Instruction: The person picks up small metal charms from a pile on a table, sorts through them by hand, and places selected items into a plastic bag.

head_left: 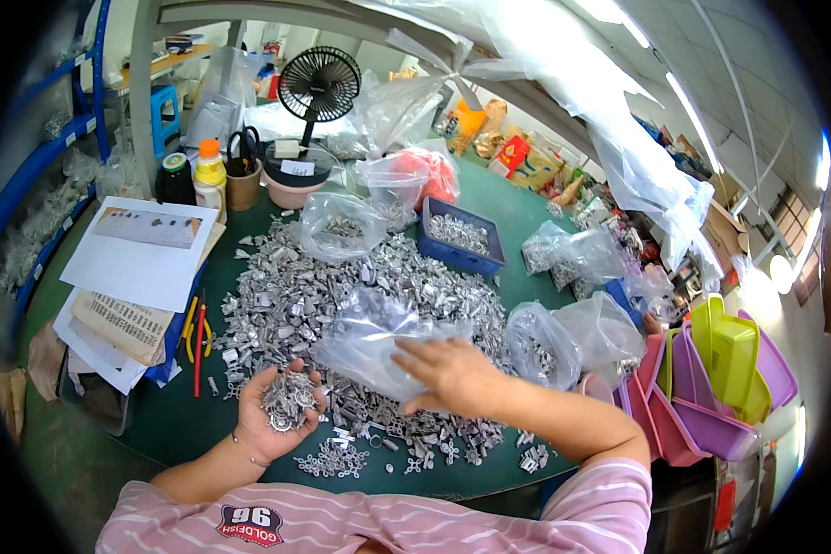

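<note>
My left hand [280, 413] is palm up, fingers curled around a handful of small silvery metal parts [288, 401], some ring-shaped. My right hand [454, 377] reaches across a clear plastic bag [365, 343], fingers stretched out and touching its right side. The bag lies on a wide heap of loose grey metal pieces [277, 314] spread over the green table. Just in front of my left hand's wrist is a small group of cross-shaped metal parts [331, 459]. Whatever is inside the bag is hard to make out.
Behind the heap stand a blue bin [460, 238] of metal parts and an opened plastic bag [343, 227]. At left are papers [134, 254], red-handled pliers [198, 346], bottles [210, 175] and a black fan [319, 85]. Another bag [543, 346] and stacked colored baskets [702, 369] are at right.
</note>
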`<state>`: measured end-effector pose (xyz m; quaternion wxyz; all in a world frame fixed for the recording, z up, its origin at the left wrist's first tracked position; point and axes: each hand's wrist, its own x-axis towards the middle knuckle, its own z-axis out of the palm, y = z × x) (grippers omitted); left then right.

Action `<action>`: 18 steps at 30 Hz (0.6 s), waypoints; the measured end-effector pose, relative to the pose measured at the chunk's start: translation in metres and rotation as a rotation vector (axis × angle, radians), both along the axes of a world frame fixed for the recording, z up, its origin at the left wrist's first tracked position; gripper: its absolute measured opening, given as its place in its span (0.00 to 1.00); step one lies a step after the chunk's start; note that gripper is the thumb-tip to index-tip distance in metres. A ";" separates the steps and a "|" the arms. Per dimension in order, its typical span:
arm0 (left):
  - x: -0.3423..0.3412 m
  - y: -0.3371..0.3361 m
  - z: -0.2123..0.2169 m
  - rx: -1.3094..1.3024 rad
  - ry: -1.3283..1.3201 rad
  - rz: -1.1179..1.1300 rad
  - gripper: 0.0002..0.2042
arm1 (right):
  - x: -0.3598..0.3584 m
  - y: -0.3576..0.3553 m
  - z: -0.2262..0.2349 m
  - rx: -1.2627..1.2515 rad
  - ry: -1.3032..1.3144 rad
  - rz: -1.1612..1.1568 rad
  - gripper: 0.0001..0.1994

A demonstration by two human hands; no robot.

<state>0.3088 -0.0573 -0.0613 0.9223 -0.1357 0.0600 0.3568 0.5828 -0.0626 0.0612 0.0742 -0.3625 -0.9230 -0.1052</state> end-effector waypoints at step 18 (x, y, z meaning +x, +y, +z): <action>-0.023 -0.012 -0.009 -0.020 -0.015 0.113 0.15 | 0.027 0.173 0.292 1.141 -0.280 -0.766 0.07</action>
